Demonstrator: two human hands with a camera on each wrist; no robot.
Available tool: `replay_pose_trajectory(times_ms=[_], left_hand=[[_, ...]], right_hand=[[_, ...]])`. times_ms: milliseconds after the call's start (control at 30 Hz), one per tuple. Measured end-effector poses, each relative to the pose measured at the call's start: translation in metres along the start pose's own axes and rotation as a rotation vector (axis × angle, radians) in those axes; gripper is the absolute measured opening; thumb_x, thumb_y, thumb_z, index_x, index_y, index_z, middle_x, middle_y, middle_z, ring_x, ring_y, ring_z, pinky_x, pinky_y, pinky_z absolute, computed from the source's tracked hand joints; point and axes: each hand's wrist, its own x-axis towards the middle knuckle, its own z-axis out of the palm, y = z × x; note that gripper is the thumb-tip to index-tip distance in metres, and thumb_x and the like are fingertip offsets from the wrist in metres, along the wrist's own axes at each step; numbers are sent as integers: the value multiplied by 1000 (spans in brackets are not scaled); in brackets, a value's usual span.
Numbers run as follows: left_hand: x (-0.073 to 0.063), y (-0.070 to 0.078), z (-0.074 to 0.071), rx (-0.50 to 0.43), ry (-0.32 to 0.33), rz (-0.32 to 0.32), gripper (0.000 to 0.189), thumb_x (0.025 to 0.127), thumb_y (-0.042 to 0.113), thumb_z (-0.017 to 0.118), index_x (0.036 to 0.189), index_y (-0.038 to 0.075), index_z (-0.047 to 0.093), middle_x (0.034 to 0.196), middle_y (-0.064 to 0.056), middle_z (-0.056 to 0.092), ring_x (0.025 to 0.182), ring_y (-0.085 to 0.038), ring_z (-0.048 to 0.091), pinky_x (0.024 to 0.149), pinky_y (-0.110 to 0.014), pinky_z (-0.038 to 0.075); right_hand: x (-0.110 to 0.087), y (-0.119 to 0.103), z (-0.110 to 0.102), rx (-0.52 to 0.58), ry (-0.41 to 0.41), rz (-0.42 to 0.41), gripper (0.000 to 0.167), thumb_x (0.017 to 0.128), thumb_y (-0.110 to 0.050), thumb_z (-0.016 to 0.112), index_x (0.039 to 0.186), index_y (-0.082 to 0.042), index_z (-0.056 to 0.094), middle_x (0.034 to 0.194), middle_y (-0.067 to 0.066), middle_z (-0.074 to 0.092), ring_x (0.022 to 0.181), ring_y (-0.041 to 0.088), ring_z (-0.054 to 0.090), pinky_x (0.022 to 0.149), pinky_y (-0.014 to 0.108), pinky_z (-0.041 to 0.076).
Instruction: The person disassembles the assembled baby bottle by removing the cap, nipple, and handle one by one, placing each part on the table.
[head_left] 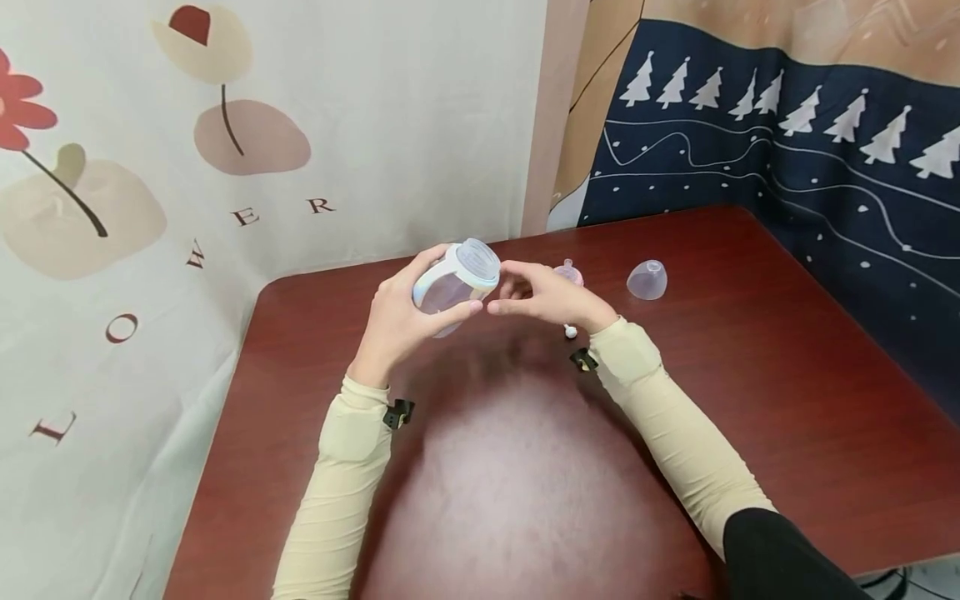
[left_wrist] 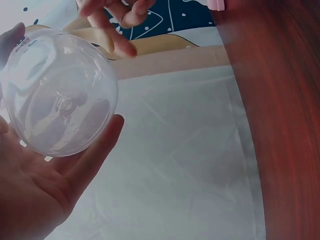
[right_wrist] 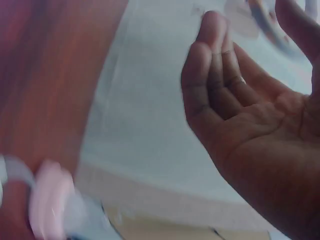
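My left hand grips a clear baby bottle with a white collar and a side handle, raised over the table. The bottle tilts, its clear ribbed top toward the right hand. From the left wrist I see its round transparent base. Beside the top is my right hand, thumb and fingers apart and loosely bent. Its palm holds nothing in the right wrist view. Whether a fingertip touches the bottle's rim, I cannot tell.
A pink ring with a clear teat sits behind the right hand, partly hidden. Farther right stands a clear dome cap. A small white piece lies near the right wrist. Curtains line the back of the red-brown table.
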Motion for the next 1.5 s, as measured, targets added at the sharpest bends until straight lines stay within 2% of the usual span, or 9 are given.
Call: replay_pose_trajectory(times_ms=[133, 333, 533, 733, 867, 1000, 1333, 1433, 1500], left_hand=[[2, 1, 1, -56, -4, 14, 71, 79, 46, 93, 142, 44, 62, 121, 13, 73, 99, -13, 65, 83, -39, 52], [3, 4, 0, -102, 1, 17, 70, 79, 42, 94, 142, 43, 62, 121, 12, 72, 99, -14, 65, 84, -39, 52], [0, 5, -3, -122, -2, 9, 71, 79, 39, 95, 142, 41, 62, 121, 10, 72, 100, -15, 65, 84, -39, 52], [1, 5, -3, -127, -10, 19, 71, 79, 39, 95, 141, 46, 61, 120, 14, 72, 100, -13, 65, 84, -40, 52], [0, 5, -4, -130, -14, 8, 71, 78, 38, 95, 141, 45, 61, 121, 11, 72, 100, -15, 65, 85, -41, 52], [0, 4, -3, -97, -14, -17, 71, 78, 39, 95, 141, 38, 62, 122, 6, 73, 101, -17, 65, 86, -42, 51], [0, 0, -1, -68, -37, -53, 70, 77, 43, 95, 138, 35, 62, 116, 4, 74, 100, -16, 67, 85, -42, 52], [1, -1, 1, -61, -49, -59, 70, 77, 44, 95, 137, 33, 61, 115, 3, 74, 100, -15, 68, 85, -42, 52], [1, -1, 1, -57, -50, -67, 72, 76, 43, 95, 138, 31, 60, 119, 1, 74, 102, -16, 68, 86, -42, 52]], right_hand=[[3, -6, 12, 126, 6, -18, 36, 100, -10, 74, 132, -3, 60, 96, 11, 72, 89, 42, 68, 88, 48, 57], [5, -10, 20, 189, 71, -19, 24, 103, -5, 67, 125, 2, 62, 94, 25, 70, 86, 49, 65, 88, 56, 56], [9, -11, 24, 233, 84, -40, 25, 103, -3, 66, 126, 4, 62, 94, 24, 72, 81, 33, 69, 84, 46, 59], [8, -10, 23, 242, 102, -49, 23, 103, -1, 65, 125, 6, 64, 96, 24, 73, 80, 21, 71, 85, 49, 60], [8, -11, 22, 262, 110, -47, 22, 102, -2, 67, 124, 5, 65, 93, 21, 74, 79, 20, 71, 84, 46, 61], [7, -11, 18, 266, 126, -42, 21, 102, -1, 67, 121, 6, 65, 91, 19, 75, 78, 19, 73, 83, 41, 62], [3, -11, 4, 312, 278, 18, 20, 102, -8, 69, 118, 4, 67, 96, 33, 70, 77, 19, 71, 83, 37, 60], [5, -8, 3, 363, 326, 4, 20, 102, -7, 69, 118, 6, 67, 92, 28, 71, 76, 18, 70, 80, 35, 59], [5, -8, 3, 390, 353, -11, 19, 102, -6, 69, 115, 7, 67, 88, 19, 72, 75, 18, 71, 79, 34, 59]])
